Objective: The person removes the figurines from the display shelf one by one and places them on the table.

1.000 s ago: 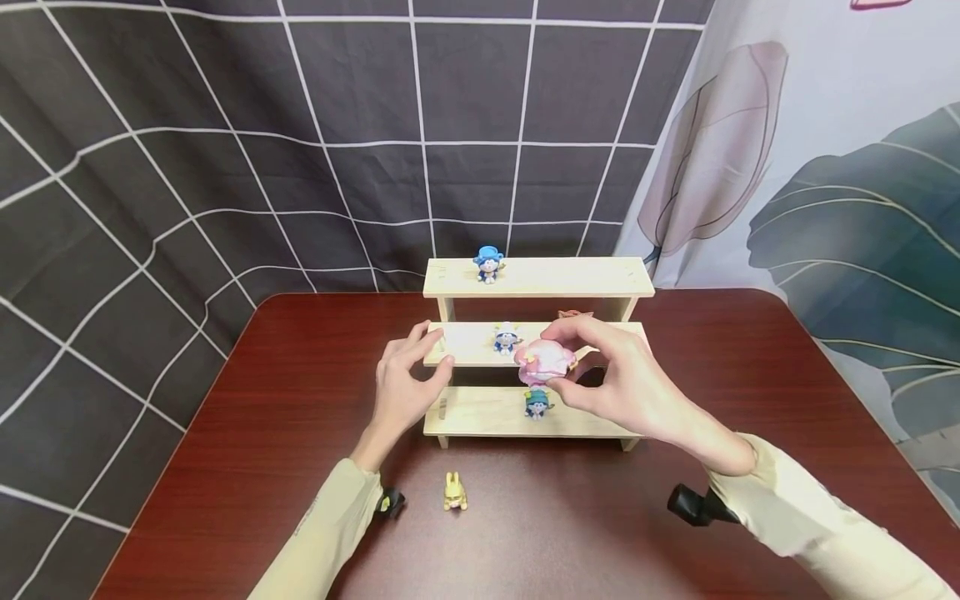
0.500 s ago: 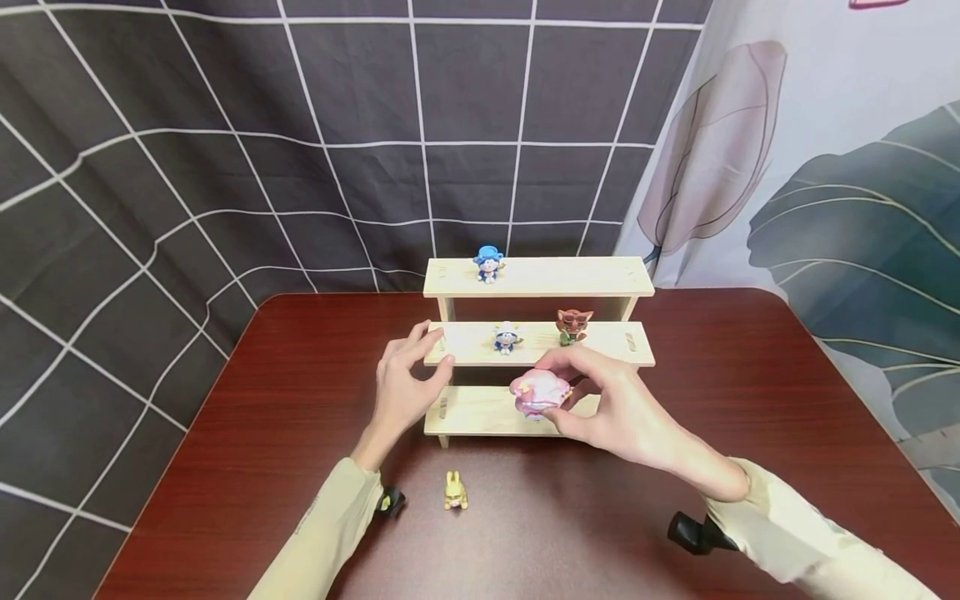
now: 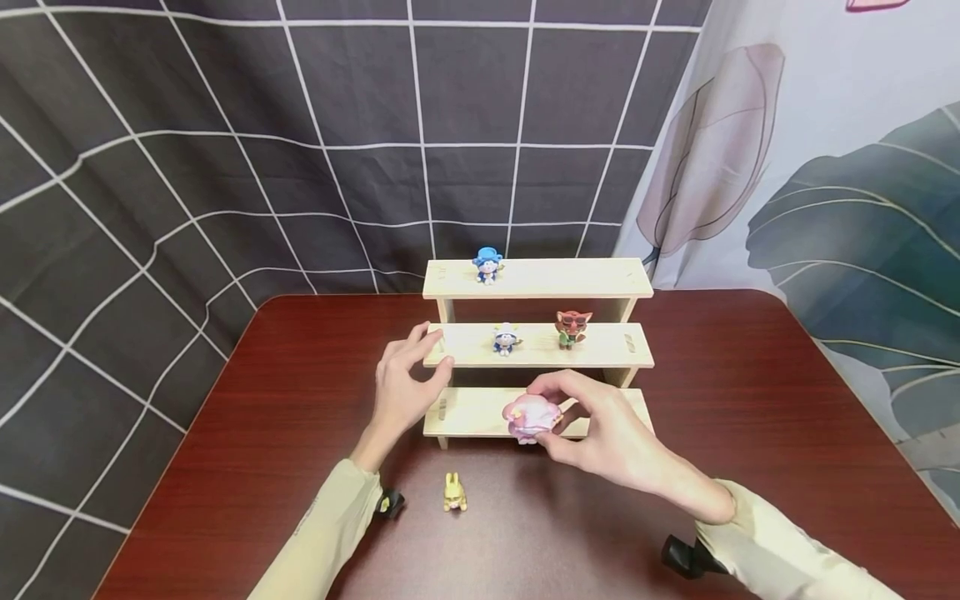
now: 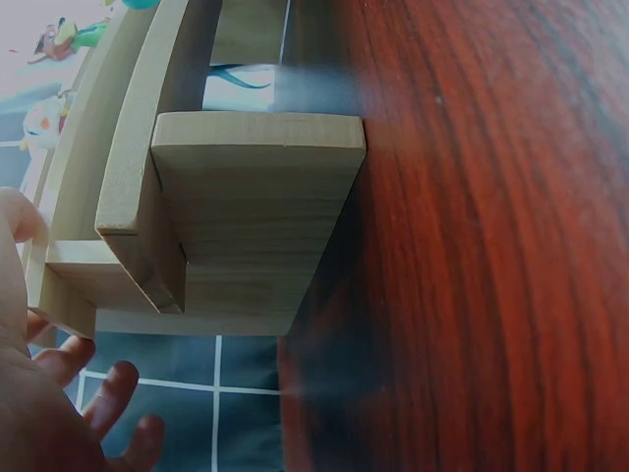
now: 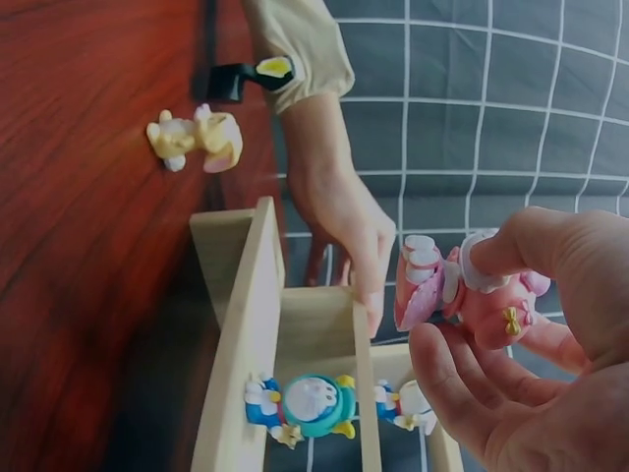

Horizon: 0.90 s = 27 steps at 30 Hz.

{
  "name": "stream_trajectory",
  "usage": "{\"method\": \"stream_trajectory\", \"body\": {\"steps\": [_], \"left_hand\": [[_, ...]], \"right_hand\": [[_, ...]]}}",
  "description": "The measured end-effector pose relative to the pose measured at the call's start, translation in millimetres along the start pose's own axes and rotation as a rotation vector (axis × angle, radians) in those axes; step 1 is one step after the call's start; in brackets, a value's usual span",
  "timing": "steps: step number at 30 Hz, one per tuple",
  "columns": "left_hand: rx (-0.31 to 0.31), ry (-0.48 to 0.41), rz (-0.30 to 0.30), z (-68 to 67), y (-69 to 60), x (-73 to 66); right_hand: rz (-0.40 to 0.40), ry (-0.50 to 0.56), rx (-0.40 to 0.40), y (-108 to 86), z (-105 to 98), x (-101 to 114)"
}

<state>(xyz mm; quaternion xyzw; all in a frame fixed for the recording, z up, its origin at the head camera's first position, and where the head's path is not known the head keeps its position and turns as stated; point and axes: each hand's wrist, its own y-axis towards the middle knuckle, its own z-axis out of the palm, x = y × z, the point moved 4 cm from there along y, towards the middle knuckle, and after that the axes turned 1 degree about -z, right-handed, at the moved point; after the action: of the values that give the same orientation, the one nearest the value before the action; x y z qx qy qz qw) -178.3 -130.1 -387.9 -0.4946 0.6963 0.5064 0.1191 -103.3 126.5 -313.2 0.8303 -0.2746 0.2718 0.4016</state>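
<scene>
My right hand (image 3: 611, 437) pinches a pink figurine (image 3: 531, 417) between thumb and fingers, in front of the lowest step of a three-step wooden display shelf (image 3: 468, 410). In the right wrist view, the pink figurine (image 5: 491, 315) hangs apart from the boards. At the shelf's left end, my left hand (image 3: 405, 379) holds the end of the middle board between thumb and fingers. A teal-hatted figurine (image 5: 313, 403) stands on the lowest step; in the head view the pink figurine and right hand hide it.
On the middle step stand a white-hatted figurine (image 3: 505, 339) and a fox figurine (image 3: 572, 329) with sunglasses. A blue-hatted figurine (image 3: 487, 266) is on the top step. A yellow rabbit figurine (image 3: 454, 492) sits on the red-brown table (image 3: 322, 350) before the shelf.
My right hand has brought the pink figurine down and slightly left, from the middle step to before the lowest. The fox figurine came into sight; the teal-hatted one became hidden. My left hand stayed put.
</scene>
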Motion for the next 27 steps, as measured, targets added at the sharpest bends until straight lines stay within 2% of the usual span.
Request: {"method": "stream_trajectory", "body": {"steps": [15,27], "left_hand": [[-0.004,-0.006,0.004,0.1,0.0,0.9],[0.01,-0.014,-0.013,0.5,-0.6,2.7]], "right_hand": [[0.001,0.079,0.024,-13.1,20.8,-4.8],[-0.003,0.041,0.027,-20.6,32.9,-8.2]]}}
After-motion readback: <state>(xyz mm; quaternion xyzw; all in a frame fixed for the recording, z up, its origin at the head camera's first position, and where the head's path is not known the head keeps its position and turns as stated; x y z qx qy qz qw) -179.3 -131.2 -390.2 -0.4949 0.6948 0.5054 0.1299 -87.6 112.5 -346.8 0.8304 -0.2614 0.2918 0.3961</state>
